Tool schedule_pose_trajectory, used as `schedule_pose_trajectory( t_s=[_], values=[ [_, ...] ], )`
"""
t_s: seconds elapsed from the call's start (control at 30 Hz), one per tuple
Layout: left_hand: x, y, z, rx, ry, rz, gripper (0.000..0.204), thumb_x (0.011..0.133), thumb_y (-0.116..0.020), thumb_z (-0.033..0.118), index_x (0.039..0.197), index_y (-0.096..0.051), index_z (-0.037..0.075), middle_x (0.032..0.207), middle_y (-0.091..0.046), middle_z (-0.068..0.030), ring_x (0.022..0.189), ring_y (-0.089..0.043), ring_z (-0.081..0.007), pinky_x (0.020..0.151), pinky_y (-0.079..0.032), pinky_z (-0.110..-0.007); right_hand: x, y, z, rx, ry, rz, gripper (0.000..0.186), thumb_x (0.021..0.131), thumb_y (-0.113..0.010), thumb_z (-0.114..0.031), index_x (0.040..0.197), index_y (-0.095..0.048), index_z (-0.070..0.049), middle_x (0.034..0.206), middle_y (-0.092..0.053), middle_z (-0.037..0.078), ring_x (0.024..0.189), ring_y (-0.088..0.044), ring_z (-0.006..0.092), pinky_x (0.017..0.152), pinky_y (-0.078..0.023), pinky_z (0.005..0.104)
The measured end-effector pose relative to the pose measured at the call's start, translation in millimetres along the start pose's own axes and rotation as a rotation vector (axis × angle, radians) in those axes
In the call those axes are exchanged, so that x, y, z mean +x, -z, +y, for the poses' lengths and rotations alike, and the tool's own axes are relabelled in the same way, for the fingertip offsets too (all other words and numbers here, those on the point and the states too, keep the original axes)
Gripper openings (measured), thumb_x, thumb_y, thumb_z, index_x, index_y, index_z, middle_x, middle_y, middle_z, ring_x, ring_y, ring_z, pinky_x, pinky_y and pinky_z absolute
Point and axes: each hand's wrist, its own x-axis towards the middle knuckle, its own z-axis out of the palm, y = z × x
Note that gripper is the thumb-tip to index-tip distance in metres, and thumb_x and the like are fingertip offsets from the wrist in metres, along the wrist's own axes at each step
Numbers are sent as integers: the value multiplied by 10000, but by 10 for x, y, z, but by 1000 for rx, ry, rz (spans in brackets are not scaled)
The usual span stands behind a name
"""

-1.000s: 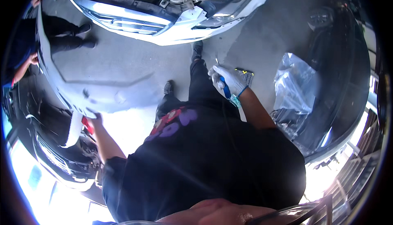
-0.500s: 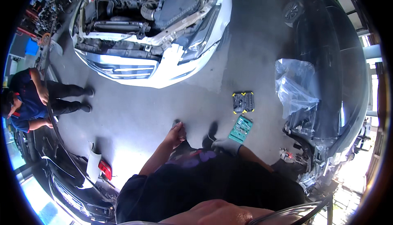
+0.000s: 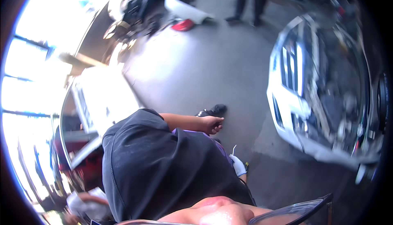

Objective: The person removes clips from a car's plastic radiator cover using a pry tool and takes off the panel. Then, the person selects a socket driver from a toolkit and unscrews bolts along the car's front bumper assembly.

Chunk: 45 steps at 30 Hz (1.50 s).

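My left hand (image 3: 211, 124) is bare and hangs in front of my black shirt (image 3: 155, 167), fingers loosely apart with nothing in them. My right hand (image 3: 238, 165) wears a white glove and sits low beside my hip, mostly hidden by my body. A thin white strip (image 3: 233, 148) sticks up from its closed fingers. My black shoe (image 3: 215, 110) shows on the grey floor (image 3: 213, 61) just beyond the left hand. The whole picture is smeared by motion.
A white car with its front stripped (image 3: 290, 102) stands at the right. At the top lie a white bumper part (image 3: 184, 10) and a red lamp (image 3: 182, 25), with another person's legs (image 3: 245, 4) nearby. A pale vehicle (image 3: 102, 102) is at the left.
The view has swung round sharply: the white car went from the top to the right. The tool trays on the floor are out of sight. My gloved right hand dropped to my side.
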Motion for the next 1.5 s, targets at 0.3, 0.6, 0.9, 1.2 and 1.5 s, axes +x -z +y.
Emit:
schedule_pose_trajectory(
  t_s=[0.3,0.6,0.9,1.2,1.5],
  values=[
    [-855,1880,-516,-472,-369,-260,448,1175,-436,488,856,-529,188,699,-476,63,570,-342,-86,522,-275,-260,194,-1195,-581,-576,-90,2,316,1118,-561,-259,1135,-733,6,864,-728,77,762,-687,213,752,-577,390],
    [-1981,4066,635,-635,-596,-151,539,1152,-449,576,735,-367,245,627,-245,104,511,-217,-70,454,-166,-267,880,-3409,-1270,-582,-88,99,307,1117,-578,-347,1039,-648,-59,739,-598,6,548,-536,143,558,-472,353],
    [-3226,7457,2845,-1093,-961,208,423,1150,-495,518,878,-465,196,711,-415,43,540,-328,-91,480,-271,-250,2063,-5883,-1259,-749,83,257,347,1099,-613,-300,1049,-713,29,797,-673,98,663,-641,226,605,-530,366],
    [-4763,10701,5237,-1184,-1281,251,488,1147,-459,566,816,-431,210,628,-318,48,465,-246,-108,430,-192,-283,4065,-8233,-1676,-964,72,253,365,1049,-617,-312,992,-758,20,800,-743,113,664,-679,188,660,-532,354],
    [-5273,15154,8171,-1371,-1338,435,487,1150,-459,504,950,-612,86,869,-670,-87,789,-656,-262,766,-564,-449,4769,-11207,-1393,-1008,52,467,342,1099,-617,-296,986,-699,16,726,-647,74,570,-596,143,504,-458,292]
  ],
)
